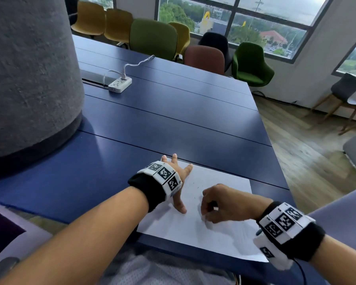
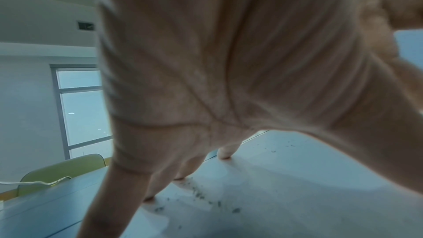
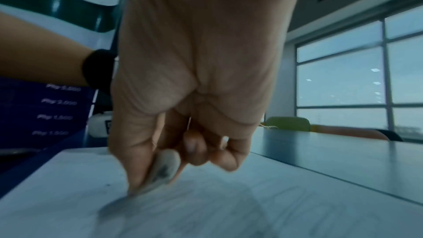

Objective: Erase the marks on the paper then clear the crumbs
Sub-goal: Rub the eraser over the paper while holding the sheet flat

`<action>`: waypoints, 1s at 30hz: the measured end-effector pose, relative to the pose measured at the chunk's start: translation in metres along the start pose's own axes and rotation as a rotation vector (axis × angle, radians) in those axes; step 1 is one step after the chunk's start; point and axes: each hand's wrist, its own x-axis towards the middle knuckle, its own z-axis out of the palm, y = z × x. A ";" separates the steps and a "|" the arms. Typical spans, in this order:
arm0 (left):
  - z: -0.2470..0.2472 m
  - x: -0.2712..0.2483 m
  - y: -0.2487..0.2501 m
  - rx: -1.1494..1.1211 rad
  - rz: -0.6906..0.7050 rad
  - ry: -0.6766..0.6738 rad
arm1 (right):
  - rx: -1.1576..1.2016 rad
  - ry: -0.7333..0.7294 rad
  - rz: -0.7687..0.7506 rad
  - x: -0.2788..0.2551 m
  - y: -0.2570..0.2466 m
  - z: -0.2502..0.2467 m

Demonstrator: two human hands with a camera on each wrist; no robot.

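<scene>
A white sheet of paper (image 1: 220,204) lies near the front edge of the dark blue table (image 1: 173,120). My left hand (image 1: 180,182) presses on the sheet's left part with its fingers spread and straight. My right hand (image 1: 216,206) is curled over the middle of the sheet and pinches a worn, smudged white eraser (image 3: 163,167), whose tip touches the paper (image 3: 228,205). Dark eraser crumbs (image 2: 201,195) lie scattered by my left fingertips, and a few more crumbs (image 1: 195,185) dot the paper between my hands. Faint pencil lines show on the sheet in the right wrist view.
A big grey felt-covered column (image 1: 29,75) stands on the table's left. A white power strip (image 1: 119,84) with a cable lies further back. Several coloured chairs (image 1: 152,38) line the far edge. A laptop edge (image 1: 6,233) is at my lower left.
</scene>
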 end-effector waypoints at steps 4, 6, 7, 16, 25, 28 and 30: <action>0.001 0.001 0.000 0.000 0.003 0.004 | 0.038 0.187 0.049 0.006 0.007 -0.001; 0.001 0.001 0.000 0.000 0.000 0.003 | 0.044 0.080 0.033 0.004 0.005 0.000; 0.000 0.001 0.000 -0.002 -0.002 0.001 | 0.053 0.015 0.040 0.002 0.003 -0.002; -0.002 0.000 0.000 0.011 0.000 -0.004 | 0.125 -0.144 0.098 -0.003 -0.005 -0.002; -0.002 -0.001 0.000 0.018 0.000 -0.006 | 0.165 -0.120 0.102 -0.007 -0.006 0.000; -0.003 -0.001 0.000 0.014 0.003 -0.007 | 0.134 0.047 0.123 0.000 0.001 -0.003; -0.002 0.000 0.000 0.013 0.002 -0.007 | 0.142 0.061 0.120 0.001 0.003 -0.003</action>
